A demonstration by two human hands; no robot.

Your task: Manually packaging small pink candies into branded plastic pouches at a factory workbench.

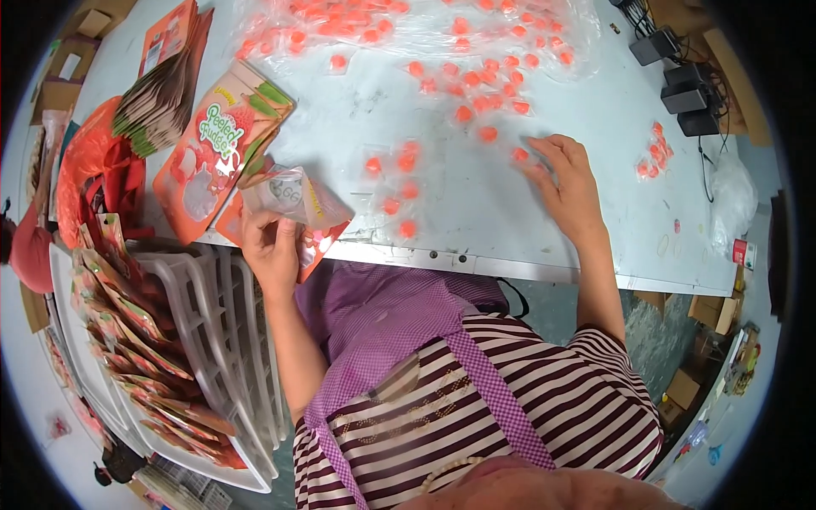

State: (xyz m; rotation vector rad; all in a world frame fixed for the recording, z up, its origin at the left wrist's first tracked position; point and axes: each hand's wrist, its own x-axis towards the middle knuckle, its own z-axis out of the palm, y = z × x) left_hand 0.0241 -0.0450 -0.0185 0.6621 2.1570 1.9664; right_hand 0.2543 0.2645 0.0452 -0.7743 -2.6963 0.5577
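Left hand (270,253) gripping an orange printed pouch (299,201), thumb and fingers closed on it; pouch sits at the front edge of the worktop (357,115), tilted, lower corner past the edge. Right hand (568,189) reaching over the worktop, thumb and forefinger tips at a clear-wrapped orange piece (519,155); can't tell if the wrapper is actually pinched or only touched.

Five loose wrapped pieces (408,160) between the hands, nearer the pouch. Bigger spread of wrapped pieces (488,104) beyond the right hand, plus a separate small cluster (654,155) off to the right. Flat pouch stack (191,183) just beside the held pouch, fanned pouches (157,102) behind it. White crate (259,472) at lower left, full of pouches.

Risks, my judgement: film wrappers look thin and slick, so a weak fingertip pinch could drop the piece. Wrappers lie close together and some overlap; one grab might drag a neighbour along. Lowest loose piece is near the front edge; a forearm sweep could knock it off. Pouch overhangs, so a slack left grip may let it slide down. Stack is near too; a bump could skew it.
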